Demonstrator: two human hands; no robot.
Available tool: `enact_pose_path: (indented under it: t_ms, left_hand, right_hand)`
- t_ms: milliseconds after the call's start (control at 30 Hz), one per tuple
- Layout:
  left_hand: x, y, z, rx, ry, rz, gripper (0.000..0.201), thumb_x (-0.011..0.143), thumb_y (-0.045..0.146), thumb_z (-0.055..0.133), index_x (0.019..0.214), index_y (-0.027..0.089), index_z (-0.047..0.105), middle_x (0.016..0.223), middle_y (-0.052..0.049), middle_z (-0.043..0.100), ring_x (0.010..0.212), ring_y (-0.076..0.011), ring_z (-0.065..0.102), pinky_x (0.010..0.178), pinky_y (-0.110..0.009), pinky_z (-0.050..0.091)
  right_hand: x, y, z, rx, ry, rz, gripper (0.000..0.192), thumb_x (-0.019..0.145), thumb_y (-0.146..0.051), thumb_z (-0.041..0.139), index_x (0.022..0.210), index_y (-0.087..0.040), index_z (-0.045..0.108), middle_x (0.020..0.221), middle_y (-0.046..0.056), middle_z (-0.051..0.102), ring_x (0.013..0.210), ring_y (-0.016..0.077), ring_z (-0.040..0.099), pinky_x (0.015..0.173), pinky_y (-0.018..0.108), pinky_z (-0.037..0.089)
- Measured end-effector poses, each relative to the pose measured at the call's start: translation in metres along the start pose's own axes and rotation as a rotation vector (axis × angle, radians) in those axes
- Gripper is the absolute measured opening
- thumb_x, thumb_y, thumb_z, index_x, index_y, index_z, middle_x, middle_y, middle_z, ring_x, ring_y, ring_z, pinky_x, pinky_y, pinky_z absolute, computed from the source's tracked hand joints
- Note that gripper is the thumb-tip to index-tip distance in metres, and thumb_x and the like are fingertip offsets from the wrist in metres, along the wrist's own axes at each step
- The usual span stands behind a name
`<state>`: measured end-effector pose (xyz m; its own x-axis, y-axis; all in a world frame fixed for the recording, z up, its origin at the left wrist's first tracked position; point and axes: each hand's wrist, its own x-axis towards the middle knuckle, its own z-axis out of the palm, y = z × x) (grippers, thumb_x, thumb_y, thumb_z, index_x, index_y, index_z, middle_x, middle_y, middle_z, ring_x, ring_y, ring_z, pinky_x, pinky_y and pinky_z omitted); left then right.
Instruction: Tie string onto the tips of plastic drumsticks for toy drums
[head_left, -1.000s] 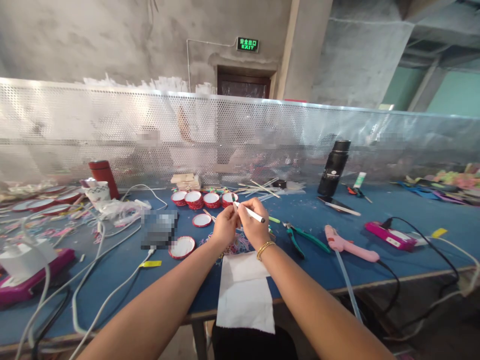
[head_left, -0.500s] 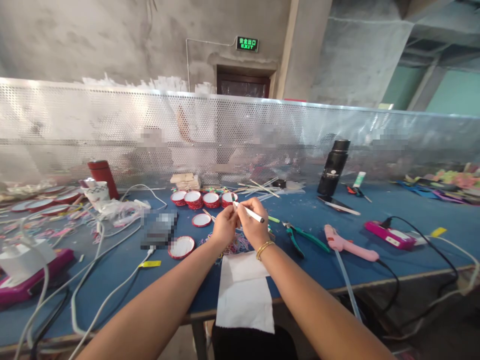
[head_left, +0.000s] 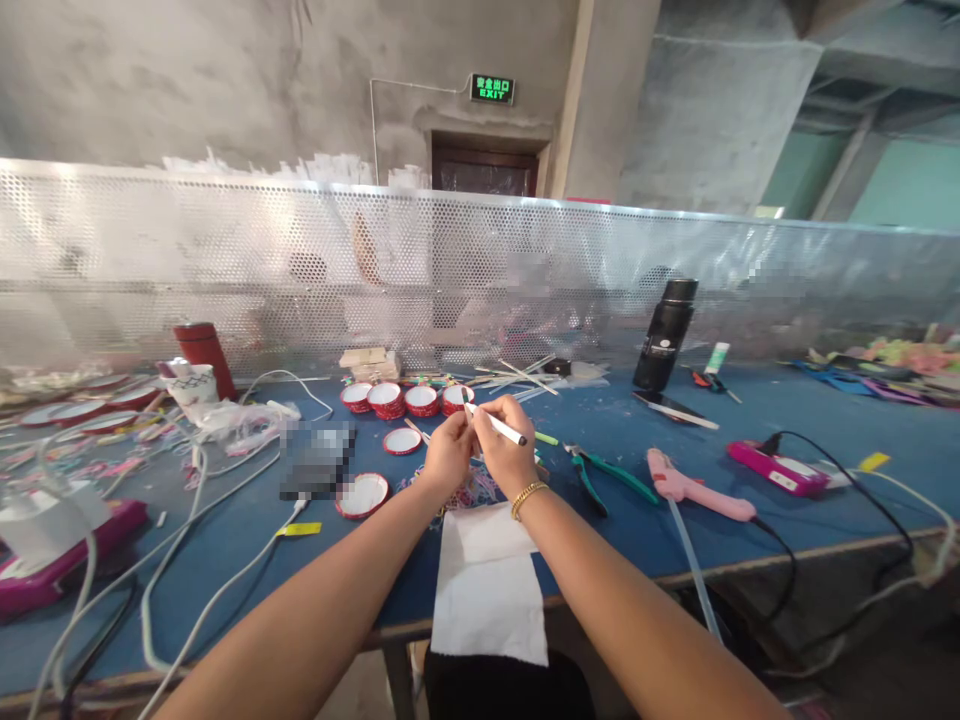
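Your left hand (head_left: 448,457) and right hand (head_left: 507,447) are raised together just above the blue worktop (head_left: 645,520), fingers pinched in close. Your right hand is closed around a thin white stick (head_left: 499,426), which slants from your fingertips down toward the right and ends in a dark tip. Your left hand's fingertips are pinched at the stick's upper end; what, if anything, they grip there is too small to tell. A gold bracelet (head_left: 529,497) sits on your right wrist.

Beneath your hands lies a tangle of coloured strands (head_left: 480,489), and just nearer to you a white paper sheet (head_left: 491,590) hangs over the worktop's front edge. Beyond your hands stands a row of red-rimmed round lids (head_left: 405,398), with two more lying separately to the left, one (head_left: 402,441) near the row and one (head_left: 362,494) closer to you. Right of your hands lie green-handled pliers (head_left: 604,473), then a pink glue gun (head_left: 697,487) with its cable running off the edge, and further right a flat magenta device (head_left: 780,468). A black flask (head_left: 664,335) stands upright near the perforated metal screen (head_left: 225,260) at the back. To the left, white cables (head_left: 210,590) loop across the worktop, and a red flask (head_left: 204,352) stands beside a patterned cup (head_left: 192,384).
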<state>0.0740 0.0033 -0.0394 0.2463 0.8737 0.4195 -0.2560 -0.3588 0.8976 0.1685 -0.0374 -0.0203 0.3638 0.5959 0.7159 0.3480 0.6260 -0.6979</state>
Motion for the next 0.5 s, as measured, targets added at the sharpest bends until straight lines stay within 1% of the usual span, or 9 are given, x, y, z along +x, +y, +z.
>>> enact_pose_path:
  t_ms: [100,233,300,500]
  left_hand:
    - [0.0,-0.0002,-0.0001,0.02,0.011,-0.005,0.039,0.072,0.05,0.076,0.071,0.018,0.055,0.06,0.004,0.051,0.055,-0.0092,0.042,0.052,-0.022,0.032]
    - [0.0002,0.0029,-0.001,0.023,0.023,-0.02,0.044,0.071,0.055,0.078,0.069,0.018,0.053,0.057,0.005,0.048,0.053,-0.0078,0.038,0.05,-0.022,0.027]
    - [0.0001,0.0044,-0.0011,0.013,0.018,-0.025,0.046,0.07,0.056,0.078,0.069,0.018,0.052,0.056,0.006,0.046,0.052,-0.0075,0.038,0.05,-0.022,0.027]
    - [-0.0007,0.0043,0.0002,0.0,-0.006,-0.019,0.043,0.071,0.055,0.078,0.072,0.018,0.056,0.059,0.004,0.05,0.055,-0.0091,0.042,0.052,-0.023,0.033]
  right_hand:
    - [0.0006,0.0016,0.0001,0.007,0.01,0.011,0.018,0.086,-0.039,0.061,0.079,-0.023,0.057,0.07,0.0,0.063,0.065,0.0178,0.059,0.064,0.03,0.048]
    - [0.0025,0.0023,0.0002,0.001,0.067,0.037,0.017,0.085,-0.038,0.061,0.078,-0.024,0.056,0.067,-0.001,0.062,0.062,0.0178,0.058,0.062,0.03,0.046]
    - [0.0025,0.0019,0.0002,0.014,0.074,0.041,0.018,0.085,-0.039,0.061,0.078,-0.024,0.056,0.067,-0.001,0.062,0.062,0.0178,0.058,0.062,0.03,0.046]
    - [0.0004,0.0007,0.0006,0.024,0.006,0.006,0.018,0.086,-0.039,0.062,0.079,-0.023,0.057,0.071,-0.001,0.064,0.064,0.0169,0.059,0.063,0.029,0.048]
